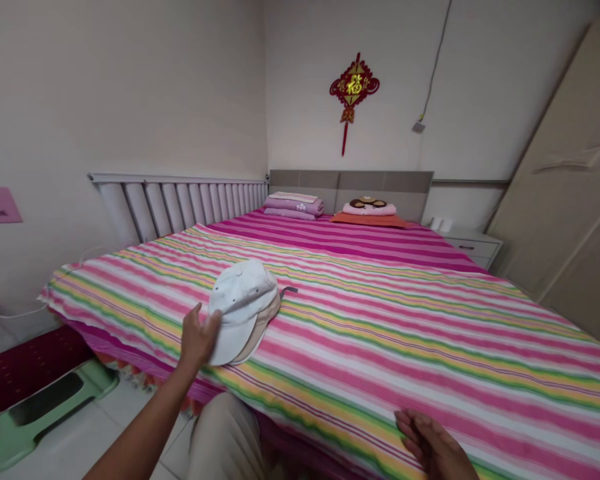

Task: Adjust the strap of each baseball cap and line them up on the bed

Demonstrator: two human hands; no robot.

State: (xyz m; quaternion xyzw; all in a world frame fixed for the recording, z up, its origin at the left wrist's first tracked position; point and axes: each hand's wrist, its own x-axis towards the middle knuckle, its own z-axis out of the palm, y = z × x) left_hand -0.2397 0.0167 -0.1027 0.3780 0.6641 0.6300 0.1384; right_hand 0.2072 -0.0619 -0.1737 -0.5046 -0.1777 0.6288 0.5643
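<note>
A pale blue-white baseball cap (240,293) lies on the striped bed sheet, stacked over a beige cap (260,330) that shows along its right and lower edge. A dark strap end (290,289) sticks out to the right of them. My left hand (199,339) is at the left side of the caps, thumb over the pale brim's edge and a finger apart from it; it looks open, not wrapped round the brim. Near the front edge of the bed, my right hand (433,441) hovers with loosely bent fingers and holds nothing.
The striped sheet (380,347) covers the bed. Folded purple bedding (294,207) and an orange-and-pink pile (370,215) lie by the headboard (310,180). A radiator (180,203) runs along the left wall. A green stool (45,407) stands at lower left, a nightstand (475,247) at right.
</note>
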